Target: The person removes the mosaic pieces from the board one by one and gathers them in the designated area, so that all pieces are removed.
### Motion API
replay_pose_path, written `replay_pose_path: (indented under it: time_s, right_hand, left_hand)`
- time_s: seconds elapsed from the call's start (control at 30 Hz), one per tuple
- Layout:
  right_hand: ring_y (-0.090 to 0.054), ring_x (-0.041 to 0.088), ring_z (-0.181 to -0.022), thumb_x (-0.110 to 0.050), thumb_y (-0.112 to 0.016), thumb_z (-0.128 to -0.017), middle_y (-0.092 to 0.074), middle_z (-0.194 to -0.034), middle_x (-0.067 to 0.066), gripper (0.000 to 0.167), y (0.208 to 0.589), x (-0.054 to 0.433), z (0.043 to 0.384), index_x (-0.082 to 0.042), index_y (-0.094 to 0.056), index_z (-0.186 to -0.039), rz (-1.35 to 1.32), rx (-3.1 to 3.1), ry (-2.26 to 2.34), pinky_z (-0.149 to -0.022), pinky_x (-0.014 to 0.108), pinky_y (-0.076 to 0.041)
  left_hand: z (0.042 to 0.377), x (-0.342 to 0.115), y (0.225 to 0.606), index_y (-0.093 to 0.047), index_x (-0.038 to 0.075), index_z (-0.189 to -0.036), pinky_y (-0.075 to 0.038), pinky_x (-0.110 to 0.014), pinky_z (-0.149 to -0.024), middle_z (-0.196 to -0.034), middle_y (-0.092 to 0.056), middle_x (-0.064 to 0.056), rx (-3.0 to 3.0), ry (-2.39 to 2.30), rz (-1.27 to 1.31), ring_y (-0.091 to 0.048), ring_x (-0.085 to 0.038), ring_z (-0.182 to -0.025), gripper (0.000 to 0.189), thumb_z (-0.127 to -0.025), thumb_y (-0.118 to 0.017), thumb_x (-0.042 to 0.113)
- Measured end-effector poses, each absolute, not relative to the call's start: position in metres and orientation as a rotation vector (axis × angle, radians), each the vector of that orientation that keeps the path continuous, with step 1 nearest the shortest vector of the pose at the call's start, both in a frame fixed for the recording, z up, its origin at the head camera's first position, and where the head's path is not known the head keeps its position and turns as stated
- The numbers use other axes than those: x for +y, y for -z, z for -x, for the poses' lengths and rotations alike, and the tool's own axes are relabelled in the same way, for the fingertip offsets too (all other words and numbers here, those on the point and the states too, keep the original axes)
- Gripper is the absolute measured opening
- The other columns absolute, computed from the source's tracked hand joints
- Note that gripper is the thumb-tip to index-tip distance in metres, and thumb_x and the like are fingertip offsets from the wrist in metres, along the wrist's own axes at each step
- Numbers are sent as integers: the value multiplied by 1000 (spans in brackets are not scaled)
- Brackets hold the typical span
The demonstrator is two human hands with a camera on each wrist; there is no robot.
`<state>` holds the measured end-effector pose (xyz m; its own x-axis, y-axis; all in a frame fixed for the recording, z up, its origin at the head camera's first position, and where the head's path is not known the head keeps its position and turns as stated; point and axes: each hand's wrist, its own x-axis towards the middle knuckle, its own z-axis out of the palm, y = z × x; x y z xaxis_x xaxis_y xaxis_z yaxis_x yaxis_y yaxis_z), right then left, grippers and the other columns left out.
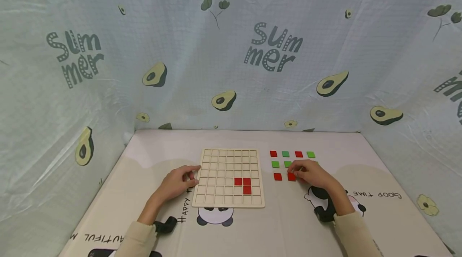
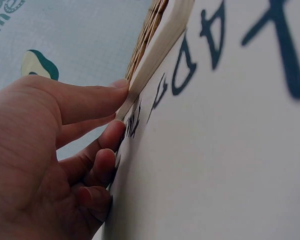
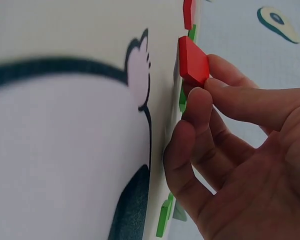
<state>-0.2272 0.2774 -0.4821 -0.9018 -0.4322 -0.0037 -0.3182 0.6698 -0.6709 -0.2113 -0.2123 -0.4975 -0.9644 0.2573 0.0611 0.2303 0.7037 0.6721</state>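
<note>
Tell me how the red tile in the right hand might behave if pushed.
The red tile, pinched by the right hand, looks stiff, its edges straight. Small and thin, it is probably light. Flat and square, it should slide, not roll.

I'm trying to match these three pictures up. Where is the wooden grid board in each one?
Head: the wooden board lies below the middle, with the left hand at its left edge.
Left wrist: only part shows, its pale edge slanting from top centre down to the fingertips.
Right wrist: not in the picture.
Shared landmark: the avocado-print sheet appears behind the hands in all three.
</note>
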Motion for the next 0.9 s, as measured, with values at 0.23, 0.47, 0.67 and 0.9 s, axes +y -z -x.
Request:
replay_pose_path:
  time_s: [0.23, 0.47, 0.67, 0.9]
  right_hand:
    - [-56, 12, -77, -1, -59, -99, -67, -98, 5, 19, 482, 278, 227, -11, -74, -106, 583, 2702, 1048, -68, 25, -49]
    - [-56, 13, -76, -1, -70, -90, -66, -98, 7, 20, 481, 275, 226, -8, -73, -108, 550, 2665, 1099, -64, 26, -50]
    - [-55, 16, -79, -3, -75, -86, -65, -98, 7, 23, 482, 275, 224, -8, -72, -108, 508, 2672, 1086, -64, 26, -49]
    - [-54, 17, -81, -5, -76, -87, -65, -97, 5, 21, 483, 273, 224, -8, -71, -107, 484, 2699, 1052, -66, 26, -47]
  left_hand:
    - [211, -212, 498, -68, 11, -136, -37, -24, -65, -87, -61, 5, 2870, -1112, -409, -48, -10, -71, 46, -92, -77, 19]
    - [211, -212, 498, -68, 11, -137, -37, -24, -65, -87, -61, 5, 2875, -1108, -408, -48, -10, -71, 46, -92, -77, 19]
    - [210, -212, 498, -68, 11, -136, -37, -24, -65, -88, -61, 5, 2875, -1120, -422, -48, -10, -71, 46, -92, -77, 18]
    - [210, -213, 499, -68, 11, -136, -37, -24, -65, -88, -61, 5, 2881, -1110, -426, -48, -9, -71, 46, -92, -77, 19]
